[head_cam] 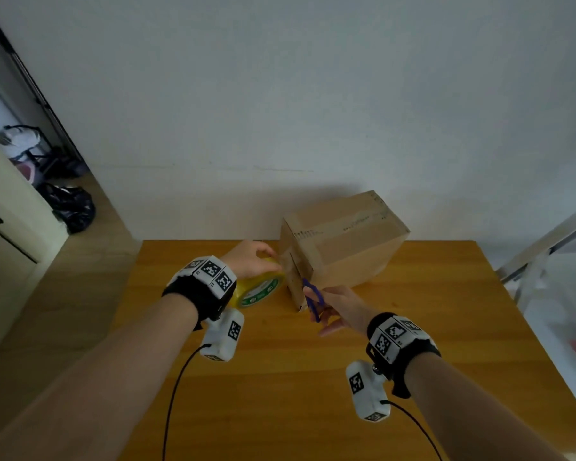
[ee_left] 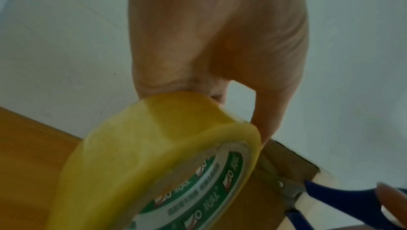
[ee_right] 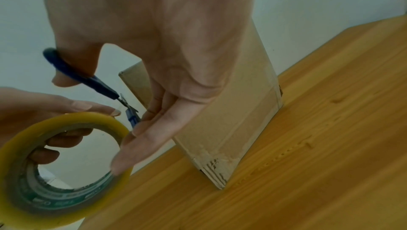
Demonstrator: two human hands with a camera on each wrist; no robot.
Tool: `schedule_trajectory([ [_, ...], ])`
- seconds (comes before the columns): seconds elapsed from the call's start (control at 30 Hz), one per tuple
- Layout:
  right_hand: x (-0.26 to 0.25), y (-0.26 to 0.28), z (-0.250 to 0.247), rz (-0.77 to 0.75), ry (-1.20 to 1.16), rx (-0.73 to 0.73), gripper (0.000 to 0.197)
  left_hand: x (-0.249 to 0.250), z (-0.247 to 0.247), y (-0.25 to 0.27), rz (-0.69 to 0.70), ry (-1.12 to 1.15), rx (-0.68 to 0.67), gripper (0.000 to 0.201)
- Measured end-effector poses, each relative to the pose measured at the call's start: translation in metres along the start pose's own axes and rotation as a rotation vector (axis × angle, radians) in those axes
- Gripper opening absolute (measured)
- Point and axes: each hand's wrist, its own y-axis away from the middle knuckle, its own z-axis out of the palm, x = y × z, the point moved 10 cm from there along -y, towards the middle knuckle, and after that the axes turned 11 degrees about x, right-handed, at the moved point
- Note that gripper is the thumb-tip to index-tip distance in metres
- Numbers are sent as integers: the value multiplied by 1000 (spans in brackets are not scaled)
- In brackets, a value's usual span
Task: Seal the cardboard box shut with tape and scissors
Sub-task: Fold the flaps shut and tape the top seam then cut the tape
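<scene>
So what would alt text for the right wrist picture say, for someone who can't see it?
A right hand holds blue-handled scissors beside a cardboard box standing on a wooden table. At lower left, a left hand holds a yellowish tape roll.

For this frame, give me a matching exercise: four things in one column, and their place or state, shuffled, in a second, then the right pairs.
Things:
1. tape roll
2. scissors
3. cardboard box
4. table

Places or states:
A. stands on the table near the wall
B. held in the right hand, blades at the box's near end
C. wooden, bears the box
D. yellow, gripped by the left hand beside the box

Pairs: 1-D, 2-B, 3-A, 4-C
</scene>
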Motion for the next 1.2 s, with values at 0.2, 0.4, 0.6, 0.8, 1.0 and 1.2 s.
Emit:
schedule_trajectory([
  [0.2, -1, -5, 4, -7, -7, -5, 40, -9, 8, -4, -9, -9, -60, 55],
  [0.4, -8, -5, 6, -29, 4, 3, 39, -5, 7, -8, 43, 1, -49, 45],
  [0.6, -14, -1, 6, -71, 20, 10, 33, -8, 6, -10, 50, 6, -36, 43],
  [0.8, -15, -1, 5, -87, 15, 39, 28, -11, 5, -14, 32, 3, -25, 46],
  [1.0, -22, -1, 0, -129, 50, 46, 26, -12, 6, -17, 54, -6, -6, 39],
  [1.2, -23, -3, 1, -131, 87, 19, 23, -13, 6, -20, 93, -102, 16, 31],
])
